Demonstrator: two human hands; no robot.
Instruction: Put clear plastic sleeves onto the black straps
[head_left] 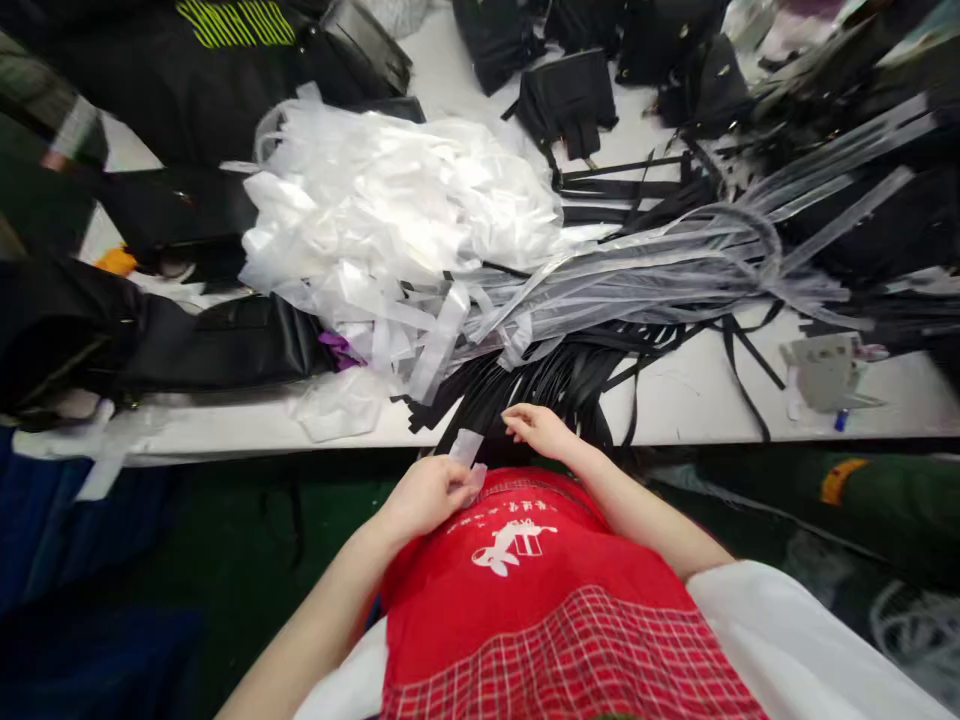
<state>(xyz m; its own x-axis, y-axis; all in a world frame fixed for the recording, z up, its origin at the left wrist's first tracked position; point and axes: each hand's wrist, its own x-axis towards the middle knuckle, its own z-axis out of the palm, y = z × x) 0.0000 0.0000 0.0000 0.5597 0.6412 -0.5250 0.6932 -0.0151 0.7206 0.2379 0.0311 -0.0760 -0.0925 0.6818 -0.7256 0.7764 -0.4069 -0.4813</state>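
Between the bent fingers of my left hand is a small piece of translucent white plastic film, just in front of the red apron. My right hand is at the table edge with its fingertips drawn together, by a bundle of black straps. Whether those fingertips pinch anything is too small to see. Beyond both hands lie a large heap of white plastic film and a sheaf of clear plastic strips.
Black bags cover the left side of the white table. Black pouches lie at the back. A grey metal bracket stands on the right, near the front edge. One loose film scrap lies near the front edge.
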